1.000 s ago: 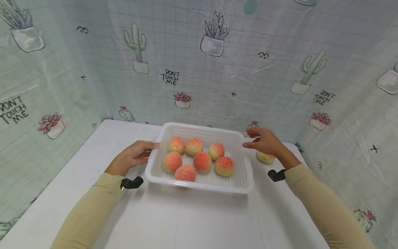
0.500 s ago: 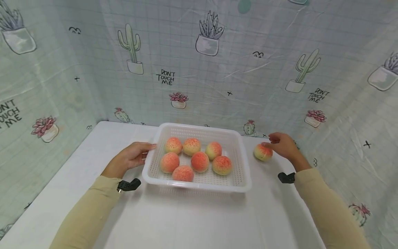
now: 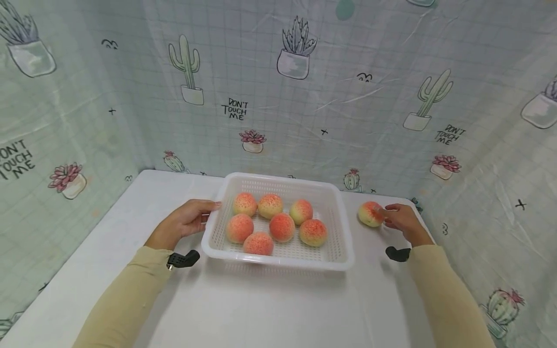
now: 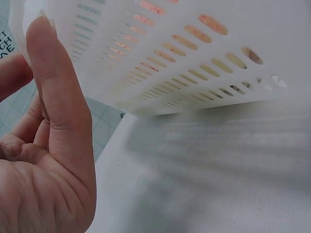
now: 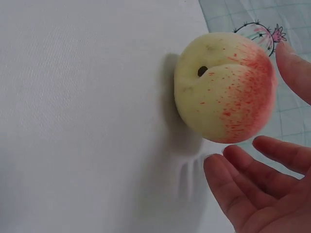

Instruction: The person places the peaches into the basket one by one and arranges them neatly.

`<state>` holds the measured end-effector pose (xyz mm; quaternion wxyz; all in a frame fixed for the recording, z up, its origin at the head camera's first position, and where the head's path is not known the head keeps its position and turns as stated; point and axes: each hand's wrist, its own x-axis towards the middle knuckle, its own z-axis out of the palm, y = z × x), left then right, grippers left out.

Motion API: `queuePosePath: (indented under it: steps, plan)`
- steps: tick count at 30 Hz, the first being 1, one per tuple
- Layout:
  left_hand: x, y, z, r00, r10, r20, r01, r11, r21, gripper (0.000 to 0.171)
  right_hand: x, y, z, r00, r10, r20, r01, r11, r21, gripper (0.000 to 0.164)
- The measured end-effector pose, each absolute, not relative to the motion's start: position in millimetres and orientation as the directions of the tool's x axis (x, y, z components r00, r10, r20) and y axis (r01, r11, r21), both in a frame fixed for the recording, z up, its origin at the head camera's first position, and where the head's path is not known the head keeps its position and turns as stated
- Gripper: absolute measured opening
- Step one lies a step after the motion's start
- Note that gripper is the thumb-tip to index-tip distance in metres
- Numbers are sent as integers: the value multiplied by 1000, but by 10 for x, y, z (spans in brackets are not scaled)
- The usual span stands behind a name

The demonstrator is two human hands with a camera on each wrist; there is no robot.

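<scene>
A white perforated plastic basket (image 3: pixel 278 265) holds several red-and-yellow peaches (image 3: pixel 282 227) in the head view. My left hand (image 3: pixel 183 222) grips the basket's left rim; in the left wrist view the thumb (image 4: pixel 63 87) lies up along its wall. One more peach (image 3: pixel 371 214) rests on the table to the right of the basket. Beside it is my right hand (image 3: pixel 404 221), with thumb and fingers spread around the peach's right side. In the right wrist view the fingertips (image 5: pixel 218 167) are just short of the peach, and its dark stem hollow shows.
A white table (image 3: pixel 278 309) carries everything. Behind it and along both sides hangs a pale green cloth (image 3: pixel 278 111) printed with cacti, close to the table's back edge and to my right hand.
My right hand has moved from the basket's right rim over to the single peach and come down at its right side. The left hand keeps its grip on the basket.
</scene>
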<state>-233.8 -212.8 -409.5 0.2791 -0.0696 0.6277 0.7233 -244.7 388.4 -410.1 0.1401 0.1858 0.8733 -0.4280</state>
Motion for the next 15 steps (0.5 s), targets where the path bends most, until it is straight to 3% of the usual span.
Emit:
queuePosePath:
  steps: [7,15]
  plan:
    - [-2331,-2120,-4103,-835,295,-464,-500,-57,864,64,-2457,3823,-4208,-876,221,-429,481,483,-732,93]
    - [-2329,-2120,-4091,-834,313,-454,-494,-59,867,69,-2496,3782,-4244,-866,253,-431,500,432,-751,88]
